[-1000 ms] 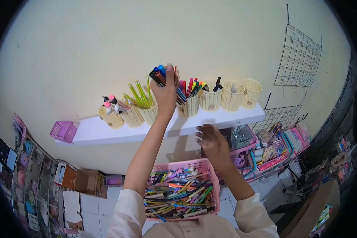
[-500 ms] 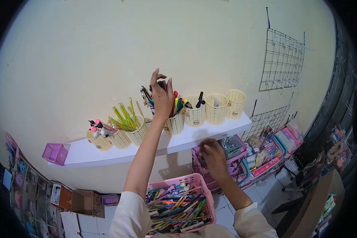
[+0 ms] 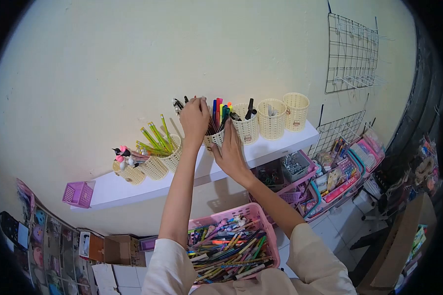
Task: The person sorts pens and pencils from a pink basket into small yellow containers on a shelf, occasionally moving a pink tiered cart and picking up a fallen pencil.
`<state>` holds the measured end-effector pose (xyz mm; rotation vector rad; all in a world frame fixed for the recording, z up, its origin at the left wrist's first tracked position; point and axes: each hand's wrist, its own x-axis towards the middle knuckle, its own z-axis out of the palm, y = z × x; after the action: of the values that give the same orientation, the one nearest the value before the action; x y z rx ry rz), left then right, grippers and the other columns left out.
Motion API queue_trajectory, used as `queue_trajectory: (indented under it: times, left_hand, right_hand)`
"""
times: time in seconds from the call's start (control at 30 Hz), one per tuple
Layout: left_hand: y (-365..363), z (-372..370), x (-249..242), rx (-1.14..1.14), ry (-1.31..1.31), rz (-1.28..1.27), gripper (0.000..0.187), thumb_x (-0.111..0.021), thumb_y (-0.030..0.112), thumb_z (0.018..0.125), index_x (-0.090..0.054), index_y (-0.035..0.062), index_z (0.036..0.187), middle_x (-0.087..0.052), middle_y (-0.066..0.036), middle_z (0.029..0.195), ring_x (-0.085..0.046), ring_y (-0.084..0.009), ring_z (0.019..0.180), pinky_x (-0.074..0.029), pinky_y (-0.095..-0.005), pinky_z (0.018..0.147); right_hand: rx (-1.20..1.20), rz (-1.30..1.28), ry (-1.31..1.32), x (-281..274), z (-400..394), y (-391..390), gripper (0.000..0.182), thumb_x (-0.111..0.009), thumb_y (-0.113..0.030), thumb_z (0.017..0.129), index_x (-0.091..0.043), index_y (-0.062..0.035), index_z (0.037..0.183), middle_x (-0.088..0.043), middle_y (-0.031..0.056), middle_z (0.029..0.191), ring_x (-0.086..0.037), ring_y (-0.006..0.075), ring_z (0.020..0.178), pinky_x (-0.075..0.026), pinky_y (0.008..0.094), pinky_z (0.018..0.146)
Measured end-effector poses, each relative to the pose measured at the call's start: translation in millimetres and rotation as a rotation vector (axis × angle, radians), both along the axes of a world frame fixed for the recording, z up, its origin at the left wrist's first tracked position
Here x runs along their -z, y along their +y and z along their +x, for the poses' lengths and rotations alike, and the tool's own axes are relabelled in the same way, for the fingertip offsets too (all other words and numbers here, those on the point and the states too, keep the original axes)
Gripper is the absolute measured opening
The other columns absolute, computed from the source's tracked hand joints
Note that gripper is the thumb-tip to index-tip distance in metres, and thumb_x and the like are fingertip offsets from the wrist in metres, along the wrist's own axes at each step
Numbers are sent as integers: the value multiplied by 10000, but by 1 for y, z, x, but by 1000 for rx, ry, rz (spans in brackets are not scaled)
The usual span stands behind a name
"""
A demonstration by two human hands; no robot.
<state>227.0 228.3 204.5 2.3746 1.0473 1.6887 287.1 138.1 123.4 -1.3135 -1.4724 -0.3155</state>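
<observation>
Your left hand (image 3: 194, 118) was closed around the tops of pens standing in a cream woven cup (image 3: 214, 139) on the white shelf (image 3: 133, 184). Just to its right, your right hand (image 3: 229, 150) lay open against that cup's front, steadying it without gripping. Keeping that brace was wise, I judge, since the cup sat close to the shelf's front edge. Neighbouring cups (image 3: 258, 123) crowded the right side; bare shelf lay far left, by the purple basket (image 3: 78, 193). The pink basket of pens (image 3: 231, 246) waited below.
</observation>
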Motion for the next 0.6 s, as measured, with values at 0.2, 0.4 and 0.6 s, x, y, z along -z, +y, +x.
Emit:
queue_trajectory:
  times: [0.2, 0.4, 0.6]
  left_hand:
    - [-16, -6, -6, 104, 239, 18, 287, -380, 213, 827, -580, 9, 853, -582, -145, 836, -542, -303, 770, -394, -380, 742]
    - [-15, 1, -4, 385, -230, -51, 314, -333, 227, 848, -548, 23, 954, -550, -155, 950, -482, -295, 953, -329, -368, 843]
    - [-47, -25, 4, 109, -133, 541, 252, -411, 178, 794, -537, 24, 948, -538, -141, 959, -455, -294, 968, -313, -369, 848]
  right_hand:
    - [85, -8, -17, -11, -5, 9, 704, -538, -114, 698, -113, 126, 1206, -214, 306, 1214, -240, 408, 1131, -198, 417, 948]
    - [74, -2, -169, -10, -2, 6, 695, -565, -99, 661, -179, 114, 1197, -275, 266, 1198, -257, 369, 1140, -198, 395, 955]
    - [-128, 12, -80, 13, 19, -23, 677, -542, -61, 669, -180, 50, 1231, -262, 224, 1236, -252, 350, 1149, -198, 391, 962]
